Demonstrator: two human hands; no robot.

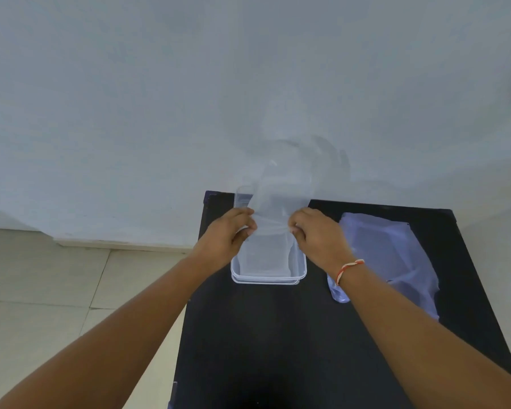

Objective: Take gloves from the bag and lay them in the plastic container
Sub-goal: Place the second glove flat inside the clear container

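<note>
A thin clear plastic glove (289, 184) is stretched between both hands above the clear plastic container (268, 278). The glove's upper part is blurred and rises in front of the wall. My left hand (229, 234) pinches its left edge. My right hand (316, 234) pinches its right edge; that wrist wears a red-and-white thread. The rectangular container stands on the black table (278, 335), directly below the hands, with pale clear plastic lying inside it. The bag (387, 258), a flat translucent bluish pouch, lies on the table to the right of the container.
The table stands against a pale grey wall (160, 98). Beige floor tiles (56, 290) lie to the left, past the table's left edge. The near half of the tabletop shows only black surface.
</note>
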